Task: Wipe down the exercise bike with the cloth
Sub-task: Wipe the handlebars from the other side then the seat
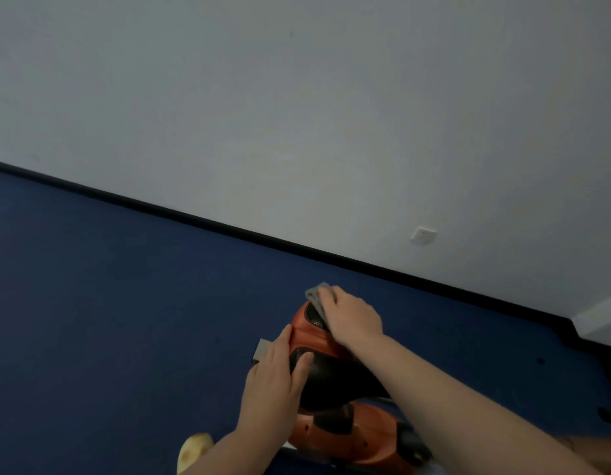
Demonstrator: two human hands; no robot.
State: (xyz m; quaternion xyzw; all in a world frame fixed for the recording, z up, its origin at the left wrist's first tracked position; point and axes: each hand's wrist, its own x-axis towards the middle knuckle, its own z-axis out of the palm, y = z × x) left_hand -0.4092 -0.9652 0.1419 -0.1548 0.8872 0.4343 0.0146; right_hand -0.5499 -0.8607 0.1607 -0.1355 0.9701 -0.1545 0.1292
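The exercise bike's orange and black saddle (326, 365) fills the lower middle of the head view, and the orange bike body (359, 440) shows below it. My right hand (352, 320) presses a grey cloth (316, 296) flat onto the far end of the saddle; most of the cloth is hidden under the palm. On the saddle's left side lies my left hand (280, 382), fingers along the edge and thumb on the black top.
Dark blue carpet (125, 303) covers the floor up to a black skirting board (228, 228) and a pale wall with a white socket (423, 234). A yellow slipper toe (194, 450) shows at the bottom left. A grey block (262, 349) sticks out beside the saddle.
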